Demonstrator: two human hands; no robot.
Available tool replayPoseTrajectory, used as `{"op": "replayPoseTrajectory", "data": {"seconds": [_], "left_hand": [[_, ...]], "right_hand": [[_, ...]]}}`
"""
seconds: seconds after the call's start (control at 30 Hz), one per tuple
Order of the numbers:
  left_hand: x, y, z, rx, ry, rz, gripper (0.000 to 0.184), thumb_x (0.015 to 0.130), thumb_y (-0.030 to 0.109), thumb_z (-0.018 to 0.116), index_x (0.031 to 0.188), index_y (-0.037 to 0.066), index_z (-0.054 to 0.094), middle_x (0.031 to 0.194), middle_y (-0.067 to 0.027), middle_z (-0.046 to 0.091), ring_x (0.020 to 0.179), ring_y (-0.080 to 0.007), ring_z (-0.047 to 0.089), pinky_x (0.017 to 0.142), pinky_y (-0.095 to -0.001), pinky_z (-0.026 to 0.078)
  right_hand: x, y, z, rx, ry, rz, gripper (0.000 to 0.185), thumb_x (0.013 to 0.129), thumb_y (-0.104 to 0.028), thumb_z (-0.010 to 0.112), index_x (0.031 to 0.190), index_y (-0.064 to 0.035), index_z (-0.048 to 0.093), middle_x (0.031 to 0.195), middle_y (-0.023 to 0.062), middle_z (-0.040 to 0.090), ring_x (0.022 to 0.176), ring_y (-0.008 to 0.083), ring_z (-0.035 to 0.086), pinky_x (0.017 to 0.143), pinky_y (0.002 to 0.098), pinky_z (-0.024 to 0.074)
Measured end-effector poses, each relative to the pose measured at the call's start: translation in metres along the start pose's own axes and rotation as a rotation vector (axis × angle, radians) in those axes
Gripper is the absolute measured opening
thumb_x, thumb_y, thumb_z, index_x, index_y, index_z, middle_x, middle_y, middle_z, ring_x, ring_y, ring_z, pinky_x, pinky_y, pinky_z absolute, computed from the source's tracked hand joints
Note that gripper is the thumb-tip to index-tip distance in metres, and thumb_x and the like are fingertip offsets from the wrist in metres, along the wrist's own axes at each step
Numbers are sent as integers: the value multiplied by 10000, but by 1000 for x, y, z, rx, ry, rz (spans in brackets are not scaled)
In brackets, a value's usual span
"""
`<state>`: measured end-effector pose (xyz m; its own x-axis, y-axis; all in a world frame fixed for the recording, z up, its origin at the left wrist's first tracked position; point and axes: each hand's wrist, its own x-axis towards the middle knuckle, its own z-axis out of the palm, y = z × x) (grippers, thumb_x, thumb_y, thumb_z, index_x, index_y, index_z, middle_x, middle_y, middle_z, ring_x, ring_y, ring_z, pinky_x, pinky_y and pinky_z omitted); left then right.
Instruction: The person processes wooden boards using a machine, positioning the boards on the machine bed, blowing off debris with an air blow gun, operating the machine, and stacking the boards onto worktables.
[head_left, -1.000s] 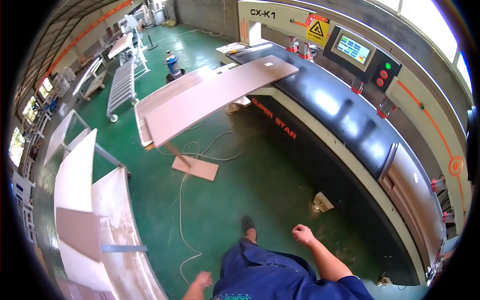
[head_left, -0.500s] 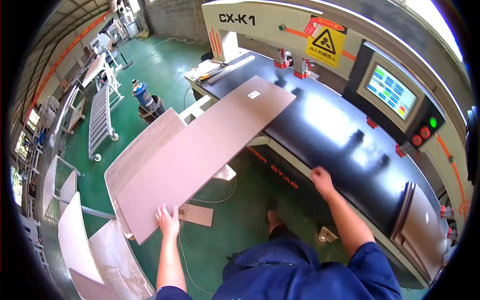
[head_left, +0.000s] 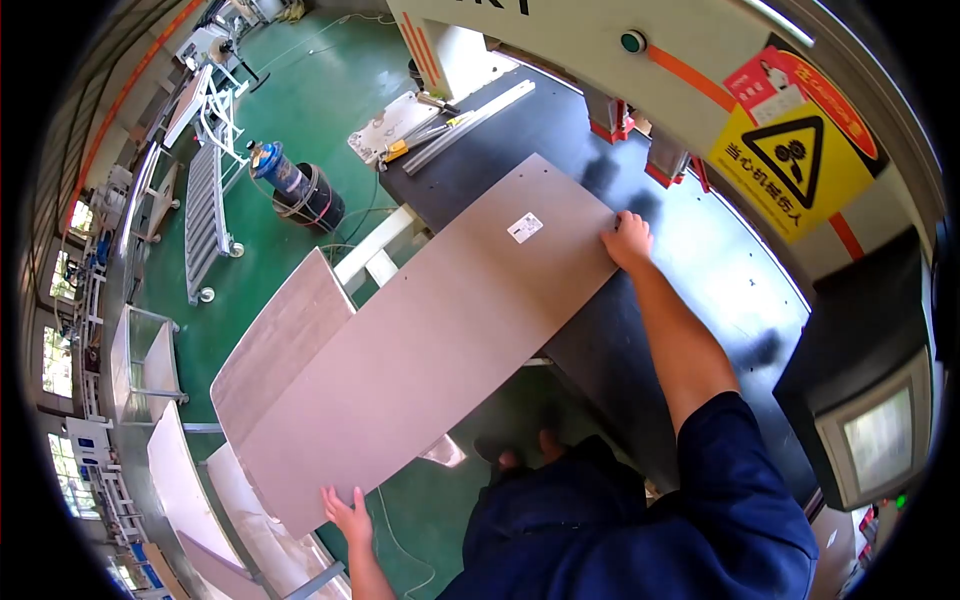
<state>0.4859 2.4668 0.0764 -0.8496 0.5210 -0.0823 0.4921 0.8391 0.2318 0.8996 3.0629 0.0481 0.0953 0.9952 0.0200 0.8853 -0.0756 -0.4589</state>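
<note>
A long pinkish-brown board point(head_left: 430, 330) with a white label point(head_left: 525, 228) lies slantwise, its far end on the machine's black table point(head_left: 590, 130) and its near part over a wooden surface point(head_left: 280, 330). My right hand point(head_left: 628, 240) is at the board's far right corner, fingers closed round the edge. At the near edge, lower left, my left hand point(head_left: 348, 515) touches the board with its fingers spread. The undersides of both hands' grips are hidden.
Metal bars point(head_left: 470, 128) and a yellow-handled tool lie at the table's far left. The machine's beam with a yellow warning sign point(head_left: 795, 165) and a control screen point(head_left: 880, 435) stand at right. A blue canister point(head_left: 280, 172) and a roller conveyor point(head_left: 203, 215) are on the green floor.
My right hand has moved from near the table's front edge onto the board's far right corner. My left hand stays at the near edge. The view has come closer to the board and machine.
</note>
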Motion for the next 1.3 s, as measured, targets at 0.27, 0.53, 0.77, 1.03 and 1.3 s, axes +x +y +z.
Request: {"op": "replayPoseTrajectory", "data": {"seconds": [0.27, 0.53, 0.77, 1.03, 1.3], "left_hand": [[-1, -19, 11, 9, 96, -139, 651, 891, 344, 614, 1366, -19, 358, 1461, -234, 311, 1338, -388, 297, 1110, -483, 203], [-24, -7, 21, -115, 339, -603, 681, 891, 438, 616, 1350, -7, 379, 1370, -224, 414, 1280, -377, 389, 1007, -492, 370], [-26, -42, 43, -1512, -30, -695, 601, 936, 425, 548, 1370, 44, 382, 1358, -143, 469, 1186, -332, 505, 963, -474, 429], [-39, -15, 21, -1453, 43, -789, 641, 922, 422, 587, 1328, 1, 325, 1272, -229, 512, 1045, -353, 601, 855, -494, 511], [6, -169, -14, -259, 506, -672, 768, 811, 425, 696, 1330, -18, 344, 1355, -265, 335, 1229, -384, 370, 1044, -470, 329]], "right_hand": [[-50, 30, -11, 75, 148, -128, 399, 762, -208, 693, 1113, -59, 574, 1065, 140, 590, 1065, 339, 518, 945, 425, 393], [-65, 40, -36, 45, 97, -98, 460, 785, -243, 652, 1166, 2, 571, 1133, 190, 575, 1095, 370, 513, 960, 424, 424], [18, 27, 34, 69, -54, -208, 531, 731, -241, 750, 1194, -33, 594, 1197, 177, 570, 1113, 337, 532, 981, 413, 420], [23, 122, 22, 194, -224, -217, 475, 784, -204, 741, 1184, 11, 603, 1065, 151, 608, 967, 275, 578, 893, 371, 459], [-117, 176, -37, -307, 190, -194, 471, 836, -340, 692, 1127, 19, 601, 1063, 217, 625, 982, 356, 588, 859, 443, 478]]}}
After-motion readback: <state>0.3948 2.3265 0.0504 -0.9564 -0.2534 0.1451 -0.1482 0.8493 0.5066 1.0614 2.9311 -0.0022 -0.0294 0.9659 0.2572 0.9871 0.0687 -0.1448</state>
